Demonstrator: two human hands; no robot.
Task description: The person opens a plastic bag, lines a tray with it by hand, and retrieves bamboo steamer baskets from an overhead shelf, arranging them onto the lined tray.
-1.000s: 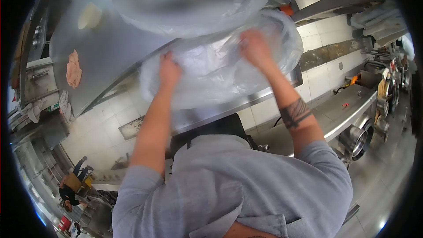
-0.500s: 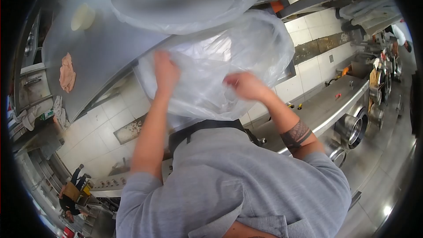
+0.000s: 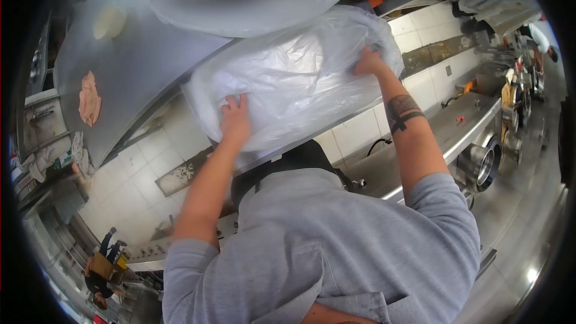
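Observation:
A clear plastic sheet or bag (image 3: 294,78) lies crinkled over a large rectangular container in front of me. My left hand (image 3: 235,121) rests on its near left part, fingers spread. Toward the right end, my right hand (image 3: 368,62) touches the plastic; its fingertips are partly hidden in the folds, and its fingers look apart. Beyond it stands a large round vessel (image 3: 234,0) with plastic around its rim.
On the steel table (image 3: 144,54) at left are a pinkish cloth (image 3: 90,99) and a pale bowl (image 3: 110,21). A steel counter (image 3: 420,138) with a metal pot (image 3: 476,165) is at right. One person (image 3: 99,276) is far lower left, another (image 3: 540,39) far upper right.
My left hand has moved down and opened on the plastic. My right hand has swung out to the right end. The plastic now lies flatter and more spread out.

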